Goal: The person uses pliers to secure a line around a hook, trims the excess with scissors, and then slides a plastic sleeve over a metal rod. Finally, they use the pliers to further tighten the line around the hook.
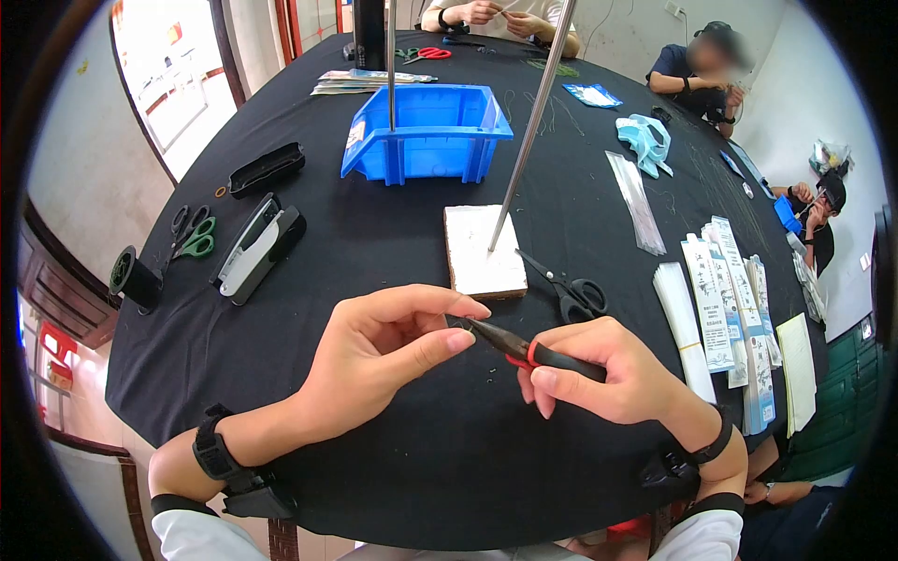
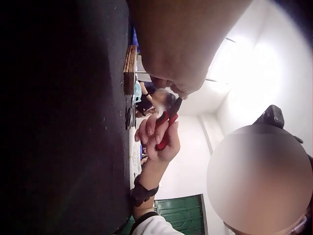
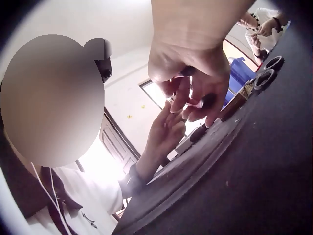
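My right hand (image 1: 617, 374) grips the handles of long-nosed pliers (image 1: 496, 337) with red and black grips, their nose pointing left. At the plier tips, the thumb and forefinger of my left hand (image 1: 365, 351) pinch a small dark piece (image 1: 456, 322), mostly hidden by the fingertips; I cannot tell its kind. Both hands are raised over the black cloth, as the left wrist view shows with the pliers (image 2: 168, 116) too. Just beyond them lies a white-topped block (image 1: 477, 271) with a metal rod (image 1: 528, 131) standing on it. Black-handled scissors (image 1: 578, 297) lie beside the block.
A blue bin (image 1: 426, 154) stands behind the block. To the left are a stapler (image 1: 257, 248), green-handled scissors (image 1: 196, 238), a thread spool (image 1: 136, 279) and a black tray (image 1: 267, 168). Printed paper strips (image 1: 711, 309) lie at right. Other people sit around the table.
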`<state>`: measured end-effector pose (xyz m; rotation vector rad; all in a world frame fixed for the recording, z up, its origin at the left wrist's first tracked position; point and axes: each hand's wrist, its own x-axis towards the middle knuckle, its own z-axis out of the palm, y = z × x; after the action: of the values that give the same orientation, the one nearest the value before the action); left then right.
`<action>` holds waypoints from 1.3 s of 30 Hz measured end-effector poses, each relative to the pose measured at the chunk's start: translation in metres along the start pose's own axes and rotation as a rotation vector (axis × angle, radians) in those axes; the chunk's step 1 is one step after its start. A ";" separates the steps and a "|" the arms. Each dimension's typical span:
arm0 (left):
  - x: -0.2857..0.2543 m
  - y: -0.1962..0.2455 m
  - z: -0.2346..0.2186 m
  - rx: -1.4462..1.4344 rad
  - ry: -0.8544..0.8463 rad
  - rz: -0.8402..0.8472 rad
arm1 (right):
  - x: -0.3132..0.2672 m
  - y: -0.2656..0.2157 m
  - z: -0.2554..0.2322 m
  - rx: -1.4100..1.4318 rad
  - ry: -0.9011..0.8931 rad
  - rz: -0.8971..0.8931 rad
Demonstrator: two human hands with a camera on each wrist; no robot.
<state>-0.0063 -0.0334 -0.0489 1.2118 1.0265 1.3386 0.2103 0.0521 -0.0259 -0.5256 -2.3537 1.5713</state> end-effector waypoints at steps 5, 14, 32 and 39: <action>0.000 0.001 0.002 0.018 0.052 0.026 | -0.002 0.000 0.002 -0.083 0.067 0.020; -0.005 -0.001 0.004 0.742 0.201 0.361 | -0.003 -0.003 0.012 -0.140 0.153 0.049; 0.001 -0.002 0.000 -0.264 0.197 -0.330 | 0.002 0.004 0.023 -0.737 0.396 -0.166; -0.001 -0.002 0.003 -0.291 0.168 -0.372 | 0.004 0.006 0.026 -0.898 0.448 -0.270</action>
<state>-0.0027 -0.0345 -0.0506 0.6628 1.0698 1.2531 0.1975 0.0344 -0.0415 -0.6023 -2.4964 0.1779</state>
